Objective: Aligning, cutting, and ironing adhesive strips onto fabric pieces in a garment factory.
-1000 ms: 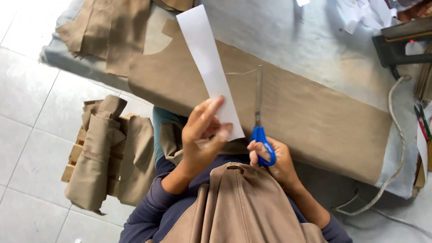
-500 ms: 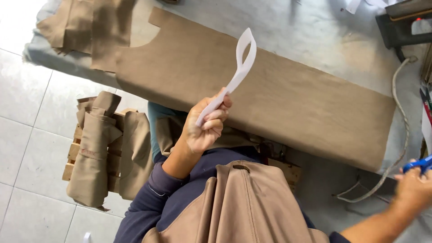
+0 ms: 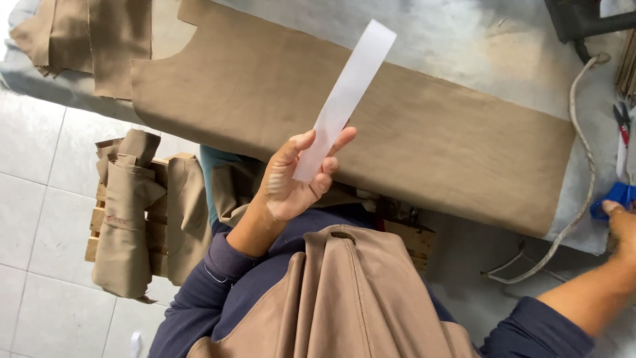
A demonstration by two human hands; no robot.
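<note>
The left hand (image 3: 288, 182) pinches a thin, floppy white strip (image 3: 344, 99) by its lower end above tan cloth (image 3: 411, 132); the right hand (image 3: 621, 222) rests on blue-handled scissors (image 3: 616, 195), grip unclear.

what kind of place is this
Probably a small sewing or tailoring workshop. A long cut piece of tan cloth lies on a grey work table, more tan pieces are piled on a wooden crate, and the left hand holds a white strip while the right hand touches blue scissors.

a grey cloth-covered work table (image 3: 490, 46) spans the top; left of it lies a pale tiled floor (image 3: 40, 199), below it a slatted wooden crate (image 3: 99, 219).
</note>
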